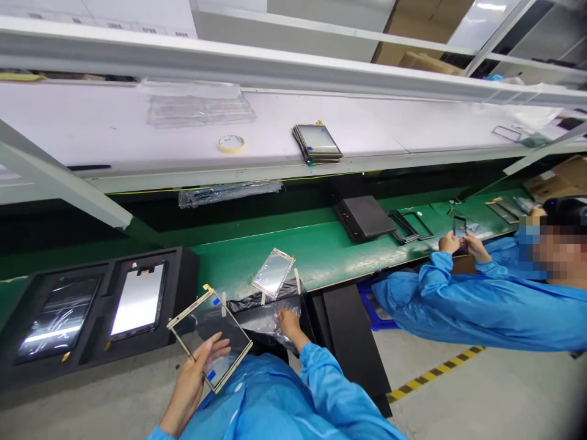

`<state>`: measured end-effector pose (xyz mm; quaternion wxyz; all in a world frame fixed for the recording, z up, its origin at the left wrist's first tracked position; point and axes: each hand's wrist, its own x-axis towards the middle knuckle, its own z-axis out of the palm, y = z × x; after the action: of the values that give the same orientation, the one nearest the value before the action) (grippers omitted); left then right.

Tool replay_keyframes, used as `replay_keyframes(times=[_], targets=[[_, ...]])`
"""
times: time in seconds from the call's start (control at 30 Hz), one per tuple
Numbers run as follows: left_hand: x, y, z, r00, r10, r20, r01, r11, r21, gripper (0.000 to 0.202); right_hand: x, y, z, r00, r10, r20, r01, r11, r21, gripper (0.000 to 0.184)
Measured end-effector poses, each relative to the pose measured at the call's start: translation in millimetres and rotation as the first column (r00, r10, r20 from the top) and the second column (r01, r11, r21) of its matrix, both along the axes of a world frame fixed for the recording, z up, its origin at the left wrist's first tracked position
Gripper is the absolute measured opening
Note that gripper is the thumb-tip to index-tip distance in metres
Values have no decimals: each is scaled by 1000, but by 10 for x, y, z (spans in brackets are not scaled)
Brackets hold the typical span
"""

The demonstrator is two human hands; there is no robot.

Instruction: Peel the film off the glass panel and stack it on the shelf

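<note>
Panel [219, 324] in left hand [197, 368] bears blue stickers [211, 374].

No wording can be read, print blurred on tape roll [230, 151] and white sheet [96, 15], yellow-and-black stripes [435, 373] laid on floor [440, 409]

Roll of tape [232, 150] on white shelf [394, 131], upper middle of frame. Clear plastic sleeves [197, 109] lying flat on same shelf, upper left. Slim dark object [89, 167] near shelf's front edge, left side; perhaps pen, too indistinct to be sure. Brown cardboard [422, 24] at top, right of centre. Black block [369, 217] on green surface [312, 250], right of centre; dark frames [404, 228] just beside. Blue-clad co-worker [454, 311] at right. Blue crate [367, 305] partly hidden. Yellow-and-black striped tape [435, 374] on floor [458, 409], lower right.
</note>
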<state>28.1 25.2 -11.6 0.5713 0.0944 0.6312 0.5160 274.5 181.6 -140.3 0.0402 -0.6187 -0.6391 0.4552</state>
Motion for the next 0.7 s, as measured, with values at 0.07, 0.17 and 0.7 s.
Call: replay_keyframes(times=[0.07,0.17,0.7], targets=[[126,220,41,999,-34,23,33,998,46,73,-35,-86,196,990,45,-133,-43,999,22,34],[332,550,116,996,-83,39,78,991,109,75,-42,-86,469,949,158,-272,-104,974,202,38],[402,941,264,987,136,91,-154,960,235,68,49,501,1419,811,258,-526,-172,963,206,46]])
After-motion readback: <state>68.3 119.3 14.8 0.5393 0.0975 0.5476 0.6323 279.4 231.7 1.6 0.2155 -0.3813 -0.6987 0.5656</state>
